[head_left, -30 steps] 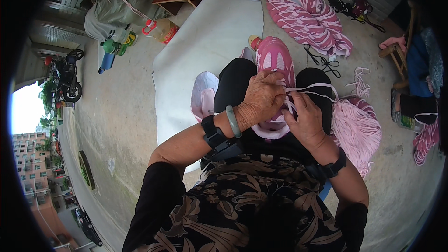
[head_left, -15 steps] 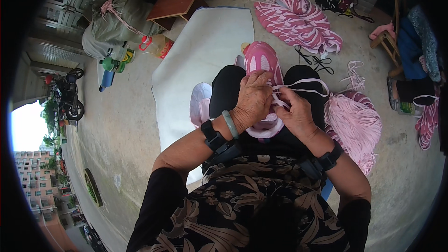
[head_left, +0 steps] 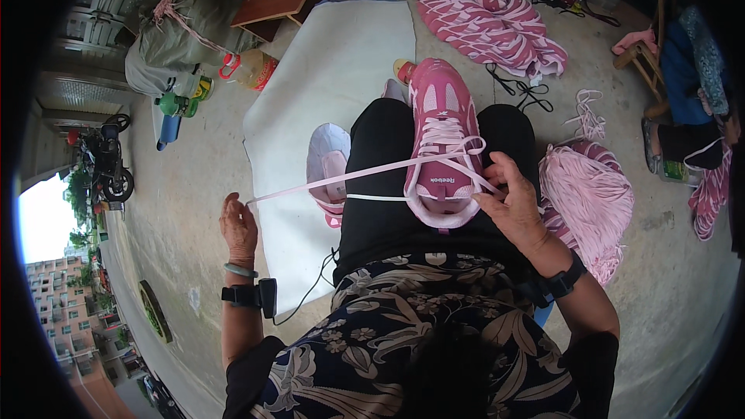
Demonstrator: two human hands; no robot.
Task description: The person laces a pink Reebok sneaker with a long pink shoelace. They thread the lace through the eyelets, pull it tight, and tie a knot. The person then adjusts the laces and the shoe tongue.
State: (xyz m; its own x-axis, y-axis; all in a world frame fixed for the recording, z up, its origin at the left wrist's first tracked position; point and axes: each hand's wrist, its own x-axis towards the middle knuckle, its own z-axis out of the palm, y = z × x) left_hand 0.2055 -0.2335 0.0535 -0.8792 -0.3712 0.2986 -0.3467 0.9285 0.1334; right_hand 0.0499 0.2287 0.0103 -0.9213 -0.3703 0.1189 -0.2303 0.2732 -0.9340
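A pink sneaker (head_left: 439, 93) lies across my lap, toe pointing away, with pale pink laces crossed over its tongue. One long pink shoelace (head_left: 341, 176) runs taut to the left, and my left hand (head_left: 238, 226) pinches its far end well out to the side. At the shoe's right edge, my right hand (head_left: 512, 202) has thumb and fingers closed on a lace by the ankle opening. A loose loop of lace stands above the top eyelets. To the left of my leg, another pink shoe (head_left: 332, 163) with a pale lining rests on the white sheet.
The white sheet (head_left: 310, 77) covers the floor ahead and left. Pink bundled shoe parts (head_left: 489, 27) lie beyond it, and a heap of pink laces (head_left: 590, 202) sits at my right. Bottles (head_left: 252, 70), a brown wooden stool (head_left: 278, 1) and another person's leg (head_left: 683, 146) are around.
My left hand has swung from the shoe far out to the left, drawing the lace straight. My right hand has moved slightly right, uncovering the shoe's tongue and laces.
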